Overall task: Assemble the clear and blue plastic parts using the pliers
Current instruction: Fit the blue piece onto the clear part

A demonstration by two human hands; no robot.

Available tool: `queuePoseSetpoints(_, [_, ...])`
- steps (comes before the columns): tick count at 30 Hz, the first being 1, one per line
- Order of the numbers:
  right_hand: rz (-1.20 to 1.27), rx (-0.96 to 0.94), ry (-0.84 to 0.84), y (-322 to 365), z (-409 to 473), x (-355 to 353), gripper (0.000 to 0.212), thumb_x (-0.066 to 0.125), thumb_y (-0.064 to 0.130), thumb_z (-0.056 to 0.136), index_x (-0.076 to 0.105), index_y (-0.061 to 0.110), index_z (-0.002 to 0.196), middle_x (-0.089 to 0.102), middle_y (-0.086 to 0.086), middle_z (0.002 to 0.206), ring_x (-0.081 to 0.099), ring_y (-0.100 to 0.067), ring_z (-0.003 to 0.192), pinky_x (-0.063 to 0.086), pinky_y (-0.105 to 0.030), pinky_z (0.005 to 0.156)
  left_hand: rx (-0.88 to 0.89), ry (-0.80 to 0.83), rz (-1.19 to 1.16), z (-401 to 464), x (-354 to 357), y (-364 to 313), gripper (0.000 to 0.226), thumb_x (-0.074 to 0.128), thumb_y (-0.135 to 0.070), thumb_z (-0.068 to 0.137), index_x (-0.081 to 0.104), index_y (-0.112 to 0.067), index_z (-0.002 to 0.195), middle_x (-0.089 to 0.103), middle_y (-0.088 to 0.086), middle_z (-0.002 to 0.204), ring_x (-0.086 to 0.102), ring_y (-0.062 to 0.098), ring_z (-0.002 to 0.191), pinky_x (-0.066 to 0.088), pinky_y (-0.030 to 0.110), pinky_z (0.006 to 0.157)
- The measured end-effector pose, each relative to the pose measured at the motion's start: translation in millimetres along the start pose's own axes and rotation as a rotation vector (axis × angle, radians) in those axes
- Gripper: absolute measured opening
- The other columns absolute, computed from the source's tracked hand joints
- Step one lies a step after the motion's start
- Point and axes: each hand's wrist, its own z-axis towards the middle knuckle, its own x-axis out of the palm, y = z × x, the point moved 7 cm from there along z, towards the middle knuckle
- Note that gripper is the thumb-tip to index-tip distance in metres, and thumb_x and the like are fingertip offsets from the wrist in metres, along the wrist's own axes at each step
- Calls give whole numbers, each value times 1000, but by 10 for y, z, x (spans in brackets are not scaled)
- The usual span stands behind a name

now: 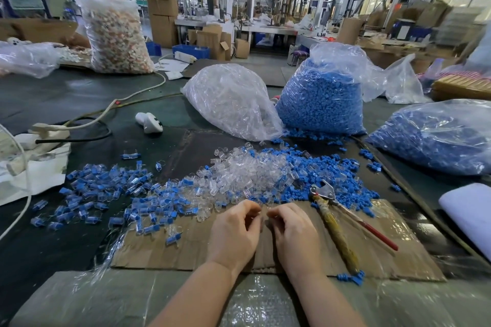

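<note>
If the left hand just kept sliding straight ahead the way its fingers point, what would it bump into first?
Probably the loose heap of clear plastic parts just beyond the left hand, whose fingers point forward and slightly right. A few stray clear pieces lie at the heap's near edge, so those come first. Depth is hard to judge here.

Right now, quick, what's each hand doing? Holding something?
Left hand: fingers curled, pinching at the fingertips; what it holds cannot be told.
Right hand: fingers curled, pinching something small, perhaps clear; too small to tell.
Long-handled metal pliers: untouched on the cardboard.
</note>
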Motion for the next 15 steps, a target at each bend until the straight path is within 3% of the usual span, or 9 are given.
queuePoseSetpoints(3, [-8,8,-10,-9,2,-7,8,64,7,84,68,14,86,61,5,88,52,-13,87,41,-23,74,-36,-15,-77,5,-9,31,13,70,-13,81,68,-25,84,64,-17,71,60,-4,68,46,6,66])
queuePoseSetpoints(8, [18,18,-26,-10,-7,-31,10,63,4,83,68,12,86,64,2,86,56,-17,85,45,-29,73,-38,45,-209,-2,-1,37,40,70,1,77,59,-38,79,65,-15,76,62,-5,76,49,9,71])
queuePoseSetpoints(15, [37,36,-53,-25,-13,-73,14,61,6,87,69,13,95,68,3,91,59,-14,87,45,-26,79,-18,73,-143,28,13,30,36,67,0,80,65,-20,110,55,-19,89,56,-5,80,42,2,77])
